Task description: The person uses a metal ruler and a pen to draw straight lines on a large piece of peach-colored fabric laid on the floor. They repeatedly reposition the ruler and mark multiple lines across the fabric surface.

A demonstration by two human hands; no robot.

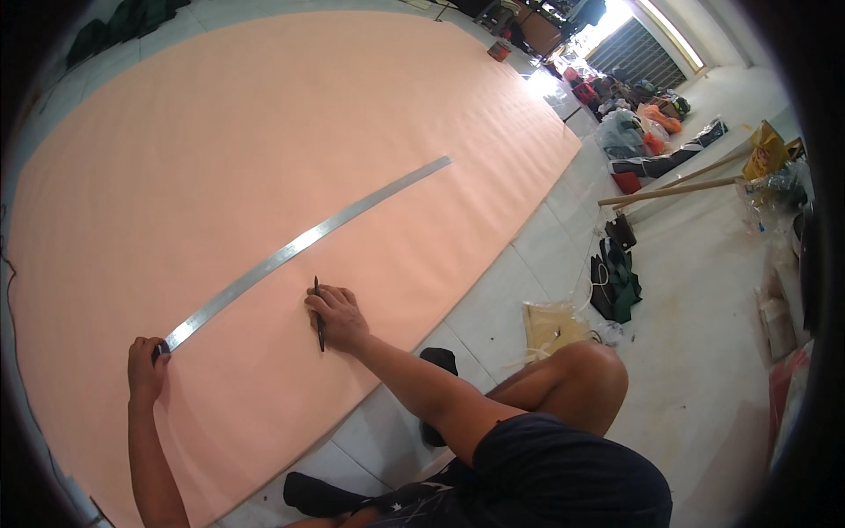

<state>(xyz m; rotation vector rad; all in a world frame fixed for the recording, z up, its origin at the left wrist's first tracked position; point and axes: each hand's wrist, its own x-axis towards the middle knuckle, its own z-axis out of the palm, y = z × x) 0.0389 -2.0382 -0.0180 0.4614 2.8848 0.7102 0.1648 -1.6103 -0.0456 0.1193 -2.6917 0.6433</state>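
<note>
A long silver metal ruler (304,239) lies slantwise across a wide sheet of peach-coloured material (220,158) spread on the floor. At the ruler's near left end, my left hand (146,371) is closed around a small dark rounded object (160,351), whose kind I cannot make out. My right hand (338,317) rests over the sheet, to the right of the ruler and apart from it. Its fingers grip a slim black pen (318,308), which points away from me and back toward me at its two ends.
White floor tiles (484,299) border the sheet on the right. My bent knee (598,374) is beside a clear bag with yellowish contents (554,327) and dark green cloth (621,282). Wooden poles (678,191) and bundled bags (629,132) lie farther right. A red tin (499,51) stands at the far edge.
</note>
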